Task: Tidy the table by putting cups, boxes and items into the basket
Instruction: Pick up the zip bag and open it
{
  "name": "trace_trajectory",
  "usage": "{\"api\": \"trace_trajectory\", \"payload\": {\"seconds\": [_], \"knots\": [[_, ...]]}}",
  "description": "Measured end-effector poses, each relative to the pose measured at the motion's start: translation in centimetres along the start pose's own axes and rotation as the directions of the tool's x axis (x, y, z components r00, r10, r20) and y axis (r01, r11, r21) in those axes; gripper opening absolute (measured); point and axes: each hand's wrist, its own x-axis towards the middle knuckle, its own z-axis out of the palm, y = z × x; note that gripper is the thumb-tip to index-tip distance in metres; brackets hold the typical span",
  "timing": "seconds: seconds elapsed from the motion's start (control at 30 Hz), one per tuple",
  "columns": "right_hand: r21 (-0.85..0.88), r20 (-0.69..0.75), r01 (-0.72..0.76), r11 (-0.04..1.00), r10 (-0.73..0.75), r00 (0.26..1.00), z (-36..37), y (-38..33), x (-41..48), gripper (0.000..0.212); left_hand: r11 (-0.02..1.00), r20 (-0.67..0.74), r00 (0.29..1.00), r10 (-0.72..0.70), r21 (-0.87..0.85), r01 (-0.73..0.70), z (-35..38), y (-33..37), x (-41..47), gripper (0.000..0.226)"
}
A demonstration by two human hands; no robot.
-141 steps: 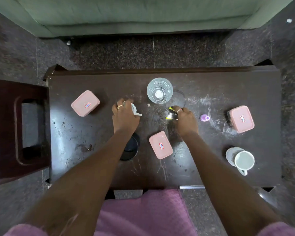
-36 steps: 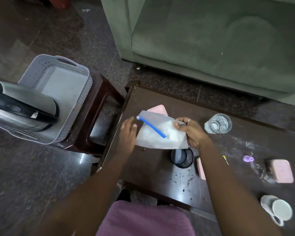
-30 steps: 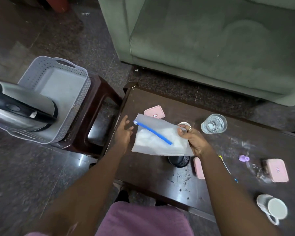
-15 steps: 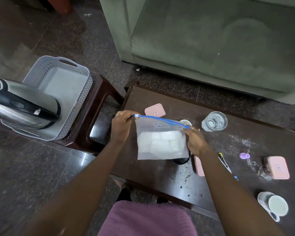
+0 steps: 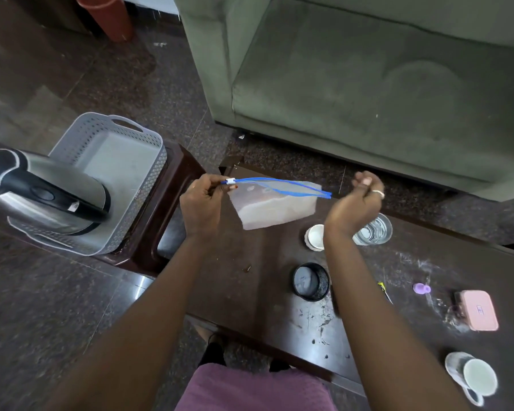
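Observation:
My left hand (image 5: 202,200) pinches the white slider end of a clear zip bag (image 5: 275,207) with a blue zipper, held in the air over the table's left end. The zipper's two strips are parted. My right hand (image 5: 359,197) is raised by the bag's other end with its fingers curled, and I see nothing in them. The grey perforated basket (image 5: 158,161) stands on a dark stool (image 5: 175,209) to the left and holds a steel kettle (image 5: 51,194). On the dark table (image 5: 264,310) are a glass (image 5: 373,232), a small white cup (image 5: 315,237), a black mesh cup (image 5: 310,281), a pink box (image 5: 476,310) and a white mug (image 5: 472,378).
A small purple item (image 5: 422,288) and a thin yellow-black item (image 5: 383,287) lie between the mesh cup and the pink box. A green sofa (image 5: 368,84) stands beyond the table. A terracotta pot (image 5: 107,16) is on the floor at the far left.
I have lifted the bag higher and tilted it towards level. The right hand has let go of its corner and risen, while the left keeps hold of the slider end.

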Motion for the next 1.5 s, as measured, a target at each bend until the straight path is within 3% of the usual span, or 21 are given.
{"api": "trace_trajectory", "payload": {"seconds": [0.03,0.07,0.1,0.13,0.2,0.27,0.33,0.43,0.53,0.67,0.73,0.87,1.03,1.1,1.23,1.37,1.5], "knots": [[-0.061,-0.050,0.025,0.998,-0.028,0.998,-0.2,0.0,0.1,0.022,0.999,0.008,1.000,0.027,0.039,-0.028,0.0,-0.1,0.0,0.012],[-0.121,-0.001,0.105,0.987,-0.106,0.994,-0.4,0.1,-0.2,0.021,0.994,0.025,0.997,0.066,0.089,-0.068,0.1,-0.2,-0.1,0.013],[-0.162,0.135,0.230,0.960,-0.209,0.969,-0.5,0.2,-0.8,0.021,0.987,0.050,0.994,0.095,0.127,-0.101,0.2,-0.4,-0.3,0.014],[-0.171,0.312,0.375,0.911,-0.311,0.898,-0.5,0.4,-1.5,0.020,0.983,0.081,0.992,0.100,0.143,-0.111,0.4,-0.5,-0.6,0.015],[-0.144,0.669,0.646,0.750,-0.407,0.622,-0.1,1.2,-2.8,0.023,0.983,0.142,0.986,0.090,0.147,-0.111,0.8,-0.6,-1.3,0.017],[-0.091,0.862,0.808,0.582,-0.360,0.356,0.6,2.0,-4.0,0.031,0.977,0.174,0.978,0.117,0.158,-0.145,1.2,-0.5,-2.1,0.017],[-0.066,0.916,0.840,0.539,-0.301,0.265,1.1,2.6,-5.0,0.035,0.970,0.179,0.968,0.175,0.135,-0.201,1.5,-0.3,-2.8,0.016],[-0.069,0.891,0.818,0.571,-0.333,0.308,1.5,3.1,-5.8,0.029,0.962,0.155,0.965,0.213,0.142,-0.235,1.6,-0.3,-3.3,0.016],[-0.099,0.870,0.814,0.573,-0.347,0.350,1.9,3.1,-5.4,0.015,0.976,0.111,0.980,0.165,0.128,-0.179,1.7,-0.3,-3.6,0.015],[-0.108,0.883,0.874,0.474,-0.359,0.304,2.0,3.5,-4.8,0.014,0.968,0.107,0.981,0.160,0.178,-0.177,2.1,-0.1,-3.5,0.015],[-0.120,0.872,0.877,0.466,-0.372,0.318,1.6,3.7,-4.0,0.013,0.967,0.063,0.982,0.176,0.173,-0.184,2.2,0.0,-3.2,0.013],[-0.259,0.821,0.832,0.490,-0.342,0.457,-0.1,4.4,-1.0,0.011,0.986,-0.053,0.991,0.125,0.123,-0.117,1.6,-0.7,-2.2,0.012],[-0.413,0.777,0.750,0.516,-0.230,0.586,-1.1,5.0,0.6,0.019,0.995,-0.054,0.995,0.081,0.054,-0.078,1.5,-2.1,-2.3,0.013],[-0.403,0.783,0.770,0.494,-0.250,0.570,-1.0,5.0,-0.2,0.030,1.000,-0.073,0.997,0.005,-0.009,-0.006,1.9,-2.3,-2.5,0.014],[-0.227,0.839,0.897,0.379,-0.391,0.377,-0.5,5.5,-2.8,0.034,0.999,-0.050,0.999,-0.009,-0.040,0.007,2.3,-2.3,-2.8,0.010],[-0.264,0.868,0.878,0.399,-0.298,0.397,0.4,6.1,-4.3,0.037,0.997,-0.031,1.000,-0.004,-0.081,0.002,2.3,-2.4,-2.7,0.010],[-0.266,0.846,0.871,0.413,-0.333,0.417,1.3,6.2,-4.9,0.034,0.991,-0.018,0.999,-0.028,-0.130,0.025,2.1,-3.1,-2.5,0.011]]}}
